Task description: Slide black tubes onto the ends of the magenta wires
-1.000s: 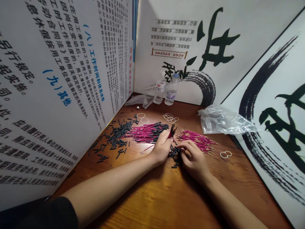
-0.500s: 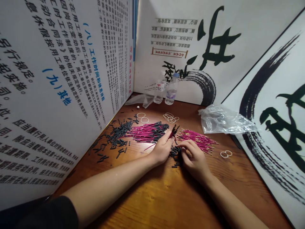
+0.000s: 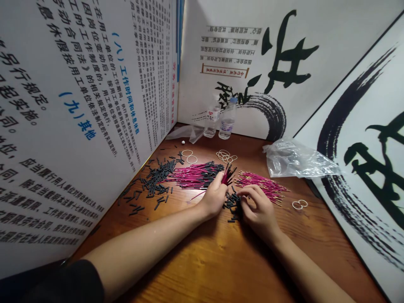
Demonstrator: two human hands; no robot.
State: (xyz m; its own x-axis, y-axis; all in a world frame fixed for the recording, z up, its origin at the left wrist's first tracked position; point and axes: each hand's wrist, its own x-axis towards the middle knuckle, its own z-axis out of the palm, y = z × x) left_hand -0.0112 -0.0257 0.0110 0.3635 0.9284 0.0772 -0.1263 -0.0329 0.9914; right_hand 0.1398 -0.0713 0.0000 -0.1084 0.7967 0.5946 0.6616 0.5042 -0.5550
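My left hand is closed around a small bundle of dark red sticks, whose tips fan out above the fingers. To its right, my right hand has its fingers curled at the edge of a small pile of short black tubes; what its fingertips hold, if anything, is too small to tell. Behind my left hand lie magenta sticks with black ends. Magenta sticks with pale tips lie beyond my right hand. A larger heap of black tubes is spread at the left.
Two plastic bottles stand at the back of the wooden table. A clear plastic bag lies at the back right. Pale rubber bands lie in several spots. Printed panels enclose the table.
The sticks in my left hand have tilted and fanned out more. My right hand has hardly moved beside the small pile of tubes.
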